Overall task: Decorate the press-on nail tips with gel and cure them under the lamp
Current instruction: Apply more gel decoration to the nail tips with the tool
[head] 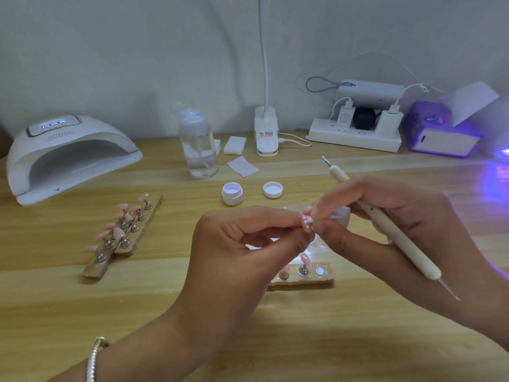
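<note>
My left hand (242, 244) pinches a pink nail tip (307, 224) dotted with white gel, held above the wooden table (192, 312). My right hand (385, 227) touches the same tip with thumb and forefinger while its fingers grip a white dotting pen (385, 224) slanting across the hand. Below the hands lies a small wooden holder (303, 278) with two pink tips on stands and one bare magnet. At the left, two more holders (124, 235) carry several pink tips. An open white gel jar (232, 192) and its lid (273, 189) stand behind. A white curing lamp (68, 155) sits far left.
A clear pump bottle (197, 144), white wipe pads (242, 166) and a clip lamp base (266, 133) line the back. A power strip with chargers (355, 130) and a small lamp glowing purple (440, 130) stand at the back right.
</note>
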A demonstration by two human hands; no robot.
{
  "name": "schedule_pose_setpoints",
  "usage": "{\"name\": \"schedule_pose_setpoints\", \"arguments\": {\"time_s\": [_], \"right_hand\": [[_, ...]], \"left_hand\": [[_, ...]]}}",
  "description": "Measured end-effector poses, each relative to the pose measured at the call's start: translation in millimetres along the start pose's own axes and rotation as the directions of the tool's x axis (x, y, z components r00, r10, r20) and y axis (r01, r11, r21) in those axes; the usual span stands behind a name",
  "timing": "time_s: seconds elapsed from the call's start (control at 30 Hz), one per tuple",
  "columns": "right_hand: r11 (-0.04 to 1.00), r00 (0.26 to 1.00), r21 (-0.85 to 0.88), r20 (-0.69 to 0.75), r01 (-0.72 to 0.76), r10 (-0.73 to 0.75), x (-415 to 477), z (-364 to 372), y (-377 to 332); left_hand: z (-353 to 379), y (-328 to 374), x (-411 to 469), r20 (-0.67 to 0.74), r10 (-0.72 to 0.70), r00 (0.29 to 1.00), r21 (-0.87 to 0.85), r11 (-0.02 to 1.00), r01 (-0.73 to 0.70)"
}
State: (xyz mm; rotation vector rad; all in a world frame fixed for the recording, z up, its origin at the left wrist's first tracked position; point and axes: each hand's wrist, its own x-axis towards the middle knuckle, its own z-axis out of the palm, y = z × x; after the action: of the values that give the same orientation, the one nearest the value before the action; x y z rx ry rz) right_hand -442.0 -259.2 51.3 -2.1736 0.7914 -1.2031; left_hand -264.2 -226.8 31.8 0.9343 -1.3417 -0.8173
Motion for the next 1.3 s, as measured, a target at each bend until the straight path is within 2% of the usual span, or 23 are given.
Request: {"name": "schedule_pose_setpoints", "arguments": {"time_s": [0.9,1.0,1.1,1.17,1.3], "right_hand": [[0.999,0.999,-0.001,0.015,0.039,-0.039,3,-6,1],[0.995,0.998,-0.095,-0.063,0.004,-0.011,9,-14,14],[0.944,0.995,-0.328,-0.105,-0.036,0.001,16,-27,39],[0.882,0.996,-0.468,-0.091,-0.051,0.01,16,-34,60],[0.796,0.992,-0.591,-0.087,-0.127,0.094,8,-34,95]], "left_hand": [[-1,0,-1,-0.01,-0.036,0.999,-0.037,0.999,0.036],[-2,1,-1,-0.004,-0.039,0.999,-0.006,0.999,0.039],[-1,3,-1,0.007,-0.034,0.999,0.029,0.999,0.033],[1,4,-1,0.027,0.008,1.0,0.095,0.995,-0.011],[1,1,0,0.152,0.047,0.987,0.301,0.949,-0.092]]}}
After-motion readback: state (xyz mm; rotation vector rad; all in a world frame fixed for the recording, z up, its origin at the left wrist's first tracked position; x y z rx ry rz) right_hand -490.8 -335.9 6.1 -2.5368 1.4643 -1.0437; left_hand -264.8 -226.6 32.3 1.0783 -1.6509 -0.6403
